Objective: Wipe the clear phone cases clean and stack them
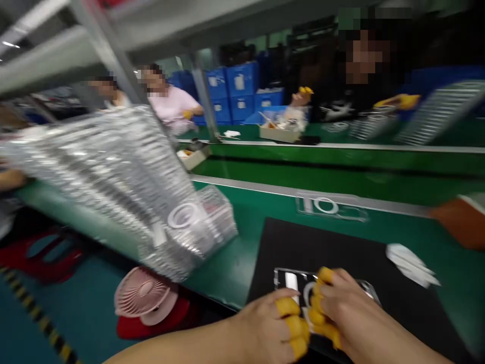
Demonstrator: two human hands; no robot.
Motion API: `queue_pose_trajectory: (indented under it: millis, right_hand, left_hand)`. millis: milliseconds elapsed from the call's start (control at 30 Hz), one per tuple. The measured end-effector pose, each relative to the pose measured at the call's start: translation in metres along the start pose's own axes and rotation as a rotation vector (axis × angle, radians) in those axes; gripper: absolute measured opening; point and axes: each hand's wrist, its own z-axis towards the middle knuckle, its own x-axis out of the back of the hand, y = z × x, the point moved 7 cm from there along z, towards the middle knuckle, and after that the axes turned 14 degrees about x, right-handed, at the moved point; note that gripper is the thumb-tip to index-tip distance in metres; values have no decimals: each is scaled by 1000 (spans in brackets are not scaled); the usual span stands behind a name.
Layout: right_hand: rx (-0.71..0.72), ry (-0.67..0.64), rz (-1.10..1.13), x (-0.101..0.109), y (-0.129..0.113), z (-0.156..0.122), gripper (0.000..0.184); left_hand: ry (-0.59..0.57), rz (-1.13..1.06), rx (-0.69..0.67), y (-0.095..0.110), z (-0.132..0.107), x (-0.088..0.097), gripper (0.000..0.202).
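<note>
My left hand (pixel 267 326) and my right hand (pixel 341 308) meet low in the view, their fingertips in yellow finger cots. Both grip a small clear plastic blister tray (pixel 291 283) holding white parts, resting over a black work mat (pixel 314 247). My fingers hide most of the tray. To the left, a tall, blurred stack of clear plastic trays (pixel 109 187) leans over the green bench (pixel 235 263), with a white ring (pixel 185 215) visible near its lower end.
A white folded item (pixel 411 264) lies on the mat's right. Co-workers sit across a green conveyor (pixel 341 162) with trays and a cardboard box (pixel 279 132). Blue crates (pixel 242 86) stand behind them. A pink fan (pixel 144 296) sits below the bench edge.
</note>
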Motion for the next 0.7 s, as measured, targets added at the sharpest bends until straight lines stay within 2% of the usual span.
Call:
queue_pose_trajectory:
  millis: [33,100,200,267,367,567,633,700]
  right_hand:
    - [-42,-6,22,2,5,-10,17]
    - [-120,86,111,13,17,-31,19]
    - [-259,371,232,40,34,-65,11]
    - [-317,437,255,47,36,-79,6]
    - [-288,341,240,40,26,-73,5]
    - [-141,20,135,5,5,-26,17]
    - [-118,-68,119,1,5,-20,21]
    - [-107,-90,129,6,9,-22,23]
  left_hand:
    - [123,-60,19,-2,-1,10,20]
    - [223,-149,28,-5,-3,21,22]
    - [218,-172,23,-4,-3,24,21]
    - [215,-155,33,-3,-3,24,18]
    - [212,-155,54,-3,-3,22,17]
    - [219,-212,94,-8,-8,17,20]
    - [211,-214,106,-9,-8,15,19]
    - [199,-204,112,-9,-8,14,19]
